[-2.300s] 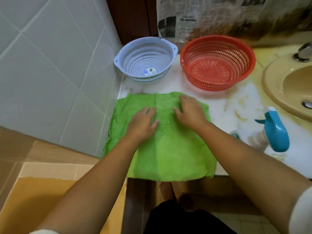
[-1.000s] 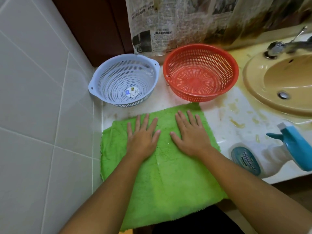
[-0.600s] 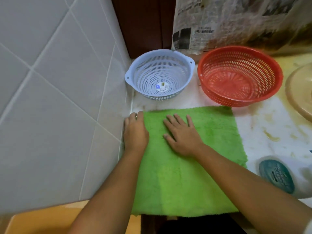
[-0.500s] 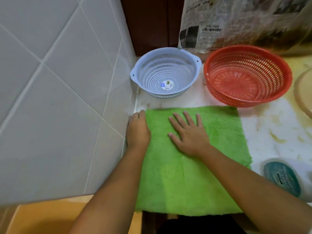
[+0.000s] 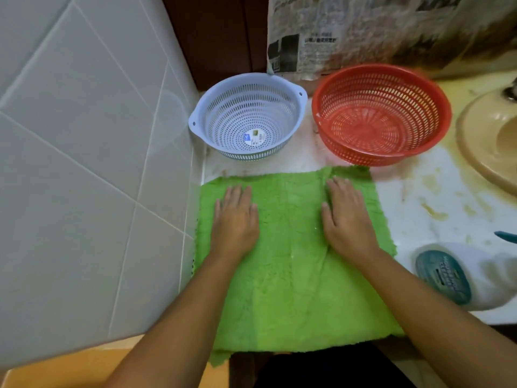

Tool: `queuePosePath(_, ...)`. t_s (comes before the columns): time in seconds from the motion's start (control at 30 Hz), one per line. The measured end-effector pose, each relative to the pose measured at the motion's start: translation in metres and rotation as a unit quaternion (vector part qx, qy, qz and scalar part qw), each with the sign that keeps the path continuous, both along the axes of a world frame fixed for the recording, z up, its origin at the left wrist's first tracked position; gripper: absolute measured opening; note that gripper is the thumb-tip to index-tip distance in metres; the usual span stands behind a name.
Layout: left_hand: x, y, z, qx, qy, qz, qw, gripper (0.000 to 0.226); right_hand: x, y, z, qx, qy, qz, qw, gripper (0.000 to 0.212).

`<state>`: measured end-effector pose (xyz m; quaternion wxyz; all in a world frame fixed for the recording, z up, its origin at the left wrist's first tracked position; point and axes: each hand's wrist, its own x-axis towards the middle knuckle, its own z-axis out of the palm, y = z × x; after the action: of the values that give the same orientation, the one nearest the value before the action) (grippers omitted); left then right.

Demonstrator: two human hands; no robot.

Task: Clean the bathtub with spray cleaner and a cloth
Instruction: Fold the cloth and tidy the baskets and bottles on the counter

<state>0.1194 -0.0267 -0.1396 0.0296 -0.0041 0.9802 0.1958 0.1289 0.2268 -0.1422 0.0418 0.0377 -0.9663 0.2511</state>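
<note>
Here both hands lie flat, palms down, with straight fingers on the green cloth (image 5: 291, 289) in the middle of the frame. The left hand (image 5: 236, 219) presses the left part of the cloth and the right hand (image 5: 347, 219) presses the right part, well apart from each other; neither grips anything. The cloth is spread on the white, stained bench (image 5: 419, 191), and its lower edge hangs over the bench front. The spray bottle (image 5: 458, 275), white with a teal label, is on the bench at the lower right, just beside the cloth. Above the cloth stand a blue colander (image 5: 246, 119) and a red colander (image 5: 380, 116), side by side. A beige sink (image 5: 481, 152) is at the right edge, a tiled wall (image 5: 84, 163) fills the left, and newspaper (image 5: 335, 32) hangs at the top.
</note>
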Motion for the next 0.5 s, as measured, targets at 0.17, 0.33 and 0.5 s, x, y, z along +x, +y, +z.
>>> queuePosePath(0.17, 0.004, 0.002, -0.015, -0.111, -0.031, -0.011, 0.993, 0.064, -0.010, 0.015, -0.010, 0.162, -0.089, 0.023, 0.983, 0.073)
queuePosePath(0.33, -0.007, -0.002, -0.014, -0.118, -0.034, -0.001, 0.992, 0.064, -0.017, 0.018, -0.006, 0.181, -0.116, -0.027, 0.976, 0.069)
queuePosePath(0.5, 0.018, 0.011, 0.000, -0.057, -0.018, -0.017, 0.998, 0.062, 0.016, 0.007, 0.001, 0.192, -0.103, 0.003, 0.976, 0.072)
